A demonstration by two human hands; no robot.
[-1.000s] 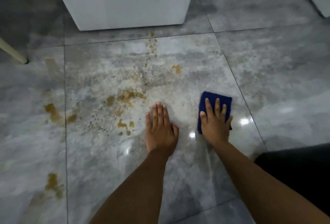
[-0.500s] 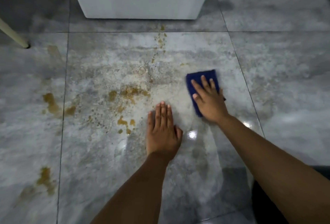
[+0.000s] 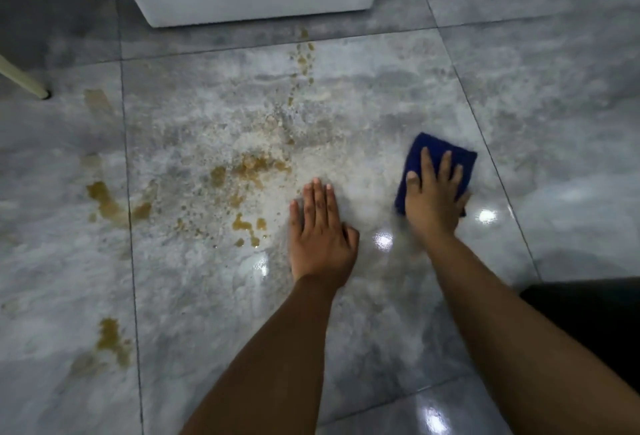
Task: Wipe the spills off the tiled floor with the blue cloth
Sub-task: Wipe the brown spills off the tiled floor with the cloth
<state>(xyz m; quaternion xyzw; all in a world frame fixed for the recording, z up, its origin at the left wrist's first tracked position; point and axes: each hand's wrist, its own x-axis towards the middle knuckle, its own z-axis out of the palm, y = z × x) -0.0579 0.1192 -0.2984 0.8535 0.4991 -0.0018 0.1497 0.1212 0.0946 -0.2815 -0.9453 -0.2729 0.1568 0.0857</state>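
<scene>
Blue cloth point(image 3: 468, 167): swept rightward since half a second ago, now flat on the tiled floor point(image 3: 554, 122) beneath the right hand point(image 3: 433, 206), fingers point(image 3: 446, 166) straight, pressing. Left hand point(image 3: 320, 233): open, braced on the floor. Brown spills point(image 3: 249, 167) left of it largely remain; task judged early.

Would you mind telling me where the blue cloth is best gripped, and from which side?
Probably its far edge, from above. The cloth lies flat on the floor with the right hand pressing flat over its near half. Only the far strip and corners show, so that edge is free to pinch.
</scene>
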